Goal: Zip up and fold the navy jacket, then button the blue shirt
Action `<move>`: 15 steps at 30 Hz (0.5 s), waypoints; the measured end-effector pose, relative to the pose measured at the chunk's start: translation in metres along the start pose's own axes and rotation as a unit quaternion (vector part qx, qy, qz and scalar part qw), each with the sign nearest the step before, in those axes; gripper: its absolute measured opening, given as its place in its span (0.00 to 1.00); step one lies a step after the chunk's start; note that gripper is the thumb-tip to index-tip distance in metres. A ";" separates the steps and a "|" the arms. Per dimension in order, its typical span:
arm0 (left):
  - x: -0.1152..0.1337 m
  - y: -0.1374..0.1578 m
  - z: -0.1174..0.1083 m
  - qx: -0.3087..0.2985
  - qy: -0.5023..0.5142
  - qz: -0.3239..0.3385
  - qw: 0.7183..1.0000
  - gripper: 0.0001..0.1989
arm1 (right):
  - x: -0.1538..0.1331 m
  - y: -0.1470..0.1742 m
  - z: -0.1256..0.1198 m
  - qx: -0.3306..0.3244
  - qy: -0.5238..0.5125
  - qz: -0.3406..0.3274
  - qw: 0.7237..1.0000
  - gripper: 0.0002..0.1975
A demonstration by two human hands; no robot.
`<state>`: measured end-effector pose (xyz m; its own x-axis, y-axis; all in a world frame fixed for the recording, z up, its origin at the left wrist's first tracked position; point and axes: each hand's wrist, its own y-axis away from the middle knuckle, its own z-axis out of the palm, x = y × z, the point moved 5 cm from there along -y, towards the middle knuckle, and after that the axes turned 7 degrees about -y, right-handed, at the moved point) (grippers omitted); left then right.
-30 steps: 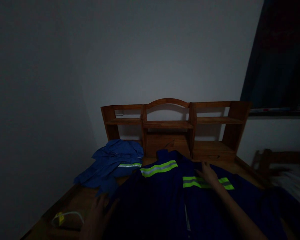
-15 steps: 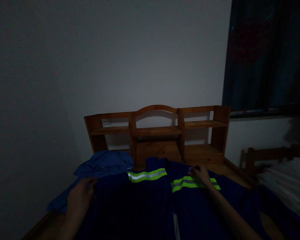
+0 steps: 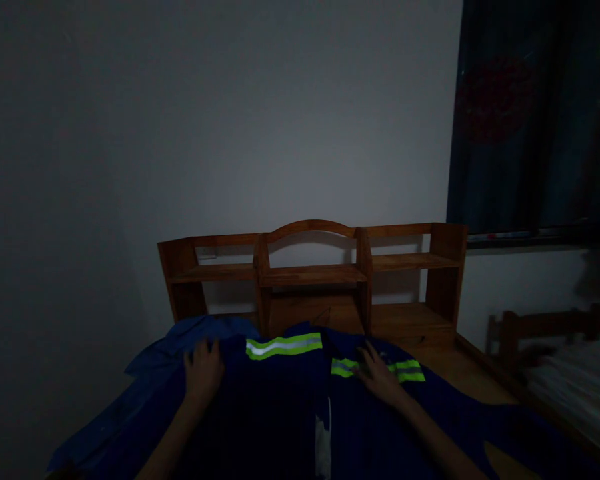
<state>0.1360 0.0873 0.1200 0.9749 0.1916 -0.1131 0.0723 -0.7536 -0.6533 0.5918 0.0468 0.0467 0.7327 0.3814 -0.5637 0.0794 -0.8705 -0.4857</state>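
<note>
A dark blue work jacket (image 3: 270, 400) lies spread out on a wooden surface, its collar toward the headboard. Yellow-green reflective strips with a silver middle cross both sides of its chest. My left hand (image 3: 203, 370) is over the jacket's left shoulder area with fingers apart, holding nothing visible. Across the right-hand strip (image 3: 410, 371) lies my right hand (image 3: 379, 379), fingers spread, at the chest. A pale patch (image 3: 323, 440) shows along the jacket's front opening. Dim light hides whether either palm presses on the cloth.
A lighter blue garment (image 3: 180, 343) lies behind and left of the jacket. The wooden shelf headboard (image 3: 313, 275) stands against the wall. At right are a dark window (image 3: 530, 120), a wooden rail (image 3: 555, 331) and pale bedding (image 3: 580, 387).
My left hand has moved right and opened its fingers. My right hand has shifted left and down, from a pinch at the chest to spread fingers. The view has tilted slightly up.
</note>
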 end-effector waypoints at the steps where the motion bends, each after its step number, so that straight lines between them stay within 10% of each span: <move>1: 0.017 0.006 -0.017 0.035 0.005 0.033 0.999 0.23 | -0.012 0.009 0.005 0.003 0.040 -0.011 0.999 0.32; 7: 0.151 0.063 -0.076 -0.084 0.241 0.293 0.921 0.21 | -0.076 0.077 0.032 -0.039 0.143 0.006 0.989 0.39; 15: 0.215 0.106 0.003 -0.167 0.296 0.343 0.876 0.30 | -0.073 0.145 0.012 -0.237 0.151 -0.072 0.957 0.30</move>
<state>0.3523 0.0502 0.0244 0.7442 -0.6631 0.0799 -0.6119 -0.7249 -0.3164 0.5421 -0.1039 0.0095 0.8472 0.4635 -0.2595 0.4403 -0.8860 -0.1451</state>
